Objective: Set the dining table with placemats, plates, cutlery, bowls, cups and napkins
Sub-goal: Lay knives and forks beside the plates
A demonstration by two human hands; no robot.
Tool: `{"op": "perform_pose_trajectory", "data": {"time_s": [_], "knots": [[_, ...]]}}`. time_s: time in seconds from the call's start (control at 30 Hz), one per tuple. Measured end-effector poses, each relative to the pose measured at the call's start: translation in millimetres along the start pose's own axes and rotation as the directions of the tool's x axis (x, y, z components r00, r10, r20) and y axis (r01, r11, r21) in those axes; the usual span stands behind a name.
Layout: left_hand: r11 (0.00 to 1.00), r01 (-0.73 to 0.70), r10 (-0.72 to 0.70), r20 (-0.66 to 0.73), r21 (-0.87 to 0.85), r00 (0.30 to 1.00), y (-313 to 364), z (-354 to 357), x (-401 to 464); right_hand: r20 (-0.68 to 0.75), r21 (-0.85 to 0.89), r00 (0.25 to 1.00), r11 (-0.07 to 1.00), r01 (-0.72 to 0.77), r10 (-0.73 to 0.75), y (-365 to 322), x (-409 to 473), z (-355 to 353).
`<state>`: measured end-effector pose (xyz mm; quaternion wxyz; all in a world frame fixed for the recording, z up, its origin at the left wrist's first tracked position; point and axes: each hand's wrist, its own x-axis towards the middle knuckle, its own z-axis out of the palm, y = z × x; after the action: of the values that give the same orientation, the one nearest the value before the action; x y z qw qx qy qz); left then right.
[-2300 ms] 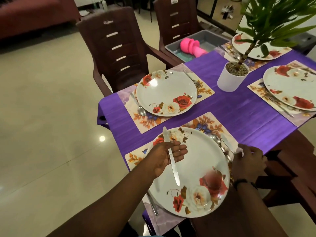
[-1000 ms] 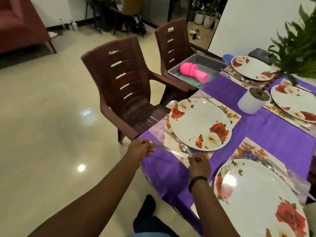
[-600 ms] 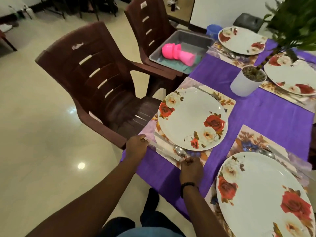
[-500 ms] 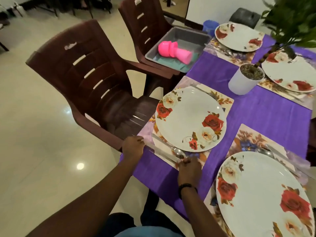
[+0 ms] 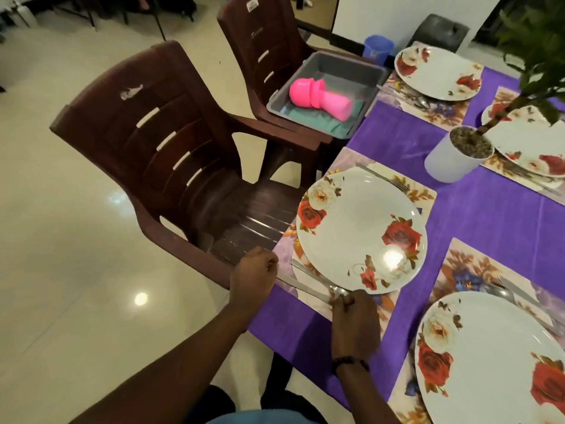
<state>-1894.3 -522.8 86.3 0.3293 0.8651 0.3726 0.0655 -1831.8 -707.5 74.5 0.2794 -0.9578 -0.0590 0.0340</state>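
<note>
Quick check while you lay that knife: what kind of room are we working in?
Most likely a home dining area: a table under a purple cloth set with floral plates on placemats, brown plastic armchairs drawn up, and a potted plant as a centrepiece.

Two brown chairs (image 5: 171, 166) flank the purple tablecloth (image 5: 489, 215), where a white plant pot (image 5: 452, 160) stands.

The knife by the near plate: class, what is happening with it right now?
A person is laying a knife on the placemat beside a plate. The left hand holds its handle end, and the right hand steadies the tip next to a spoon. Four flowered plates are already set out; pink cups wait in a grey tray on a chair.
</note>
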Motion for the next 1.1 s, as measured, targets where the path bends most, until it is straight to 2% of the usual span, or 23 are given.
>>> {"op": "perform_pose_trajectory", "data": {"time_s": [0.1,0.17,0.27,0.33,0.47,0.53,0.67,0.83,1.0,1.1], "knots": [[0.997,-0.078,0.079,-0.048,0.016,0.996,-19,-20,11,-0.074,-0.054,0.975,0.977,0.208,-0.211,-38,-2,14],[0.983,-0.156,0.167,-0.105,0.1,0.98,-42,-40,21,-0.096,-0.097,0.925,0.928,0.359,-0.367,-72,-6,31],[0.938,-0.264,0.295,-0.115,0.224,0.949,-79,-76,43,0.011,-0.228,0.832,0.809,0.542,-0.555,-129,-13,67],[0.898,-0.324,0.363,-0.088,0.298,0.927,-107,-107,66,0.093,-0.303,0.783,0.731,0.611,-0.615,-171,-19,99],[0.754,-0.451,0.532,-0.04,0.478,0.846,-155,-186,116,0.144,-0.357,0.786,0.709,0.608,-0.601,-258,-28,147],[0.695,-0.464,0.572,-0.032,0.549,0.82,-176,-233,137,0.132,-0.365,0.799,0.721,0.589,-0.587,-298,-32,163],[0.673,-0.386,0.534,-0.052,0.631,0.844,-225,-321,168,0.089,-0.323,0.825,0.767,0.554,-0.559,-377,-49,193],[0.599,-0.399,0.544,0.012,0.694,0.839,-270,-388,220,0.014,-0.292,0.815,0.778,0.557,-0.579,-459,-41,219],[0.539,-0.416,0.638,-0.033,0.732,0.769,-273,-434,313,-0.126,-0.256,0.81,0.808,0.531,-0.573,-555,18,250],[0.547,-0.432,0.621,-0.001,0.717,0.784,-262,-458,370,-0.182,-0.243,0.835,0.847,0.473,-0.519,-605,62,269]]}}
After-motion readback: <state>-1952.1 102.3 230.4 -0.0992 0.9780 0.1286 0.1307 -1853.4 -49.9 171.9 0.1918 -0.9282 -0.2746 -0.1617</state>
